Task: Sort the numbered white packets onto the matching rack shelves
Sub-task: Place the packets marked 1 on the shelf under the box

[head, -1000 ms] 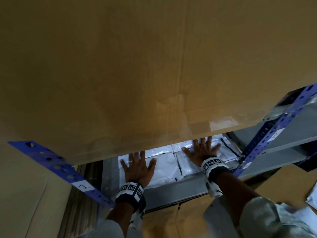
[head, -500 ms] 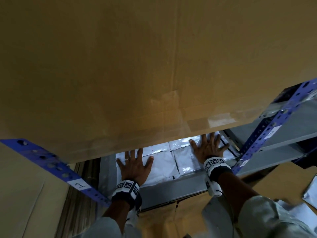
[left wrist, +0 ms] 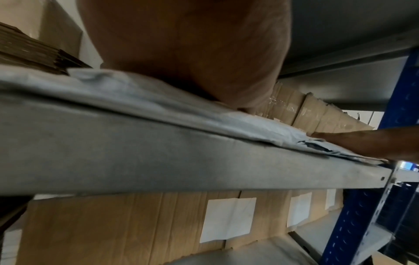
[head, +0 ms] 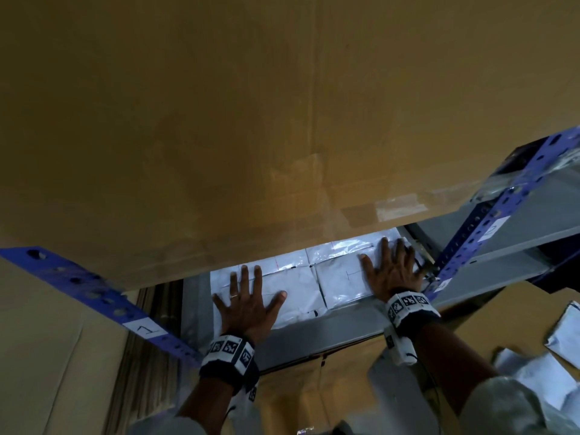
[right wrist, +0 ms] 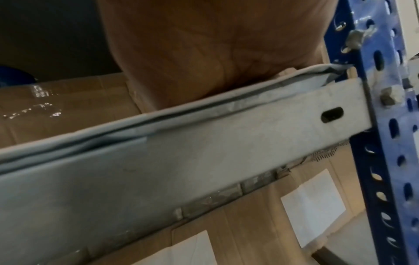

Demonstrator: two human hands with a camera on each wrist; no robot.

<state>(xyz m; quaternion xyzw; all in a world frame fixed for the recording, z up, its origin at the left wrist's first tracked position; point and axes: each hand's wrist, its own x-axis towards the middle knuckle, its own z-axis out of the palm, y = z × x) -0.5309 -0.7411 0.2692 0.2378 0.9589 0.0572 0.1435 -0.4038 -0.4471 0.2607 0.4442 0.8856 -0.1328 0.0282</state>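
The packets [head: 298,287] on the shelf are white with a glossy sheen and thin black marks along their edges. The shelf's front beam [left wrist: 158,161] is plain pale grey metal. The rack uprights [head: 489,215] are bright blue, punched with rows of dark holes, and carry small white labels. The big carton [head: 251,120] overhead is plain tan cardboard with a strip of clear shiny tape. Both wristbands [head: 230,353] are black, set with white squares printed in black-and-white block patterns. The cartons below [left wrist: 113,224] are tan with white rectangular labels.
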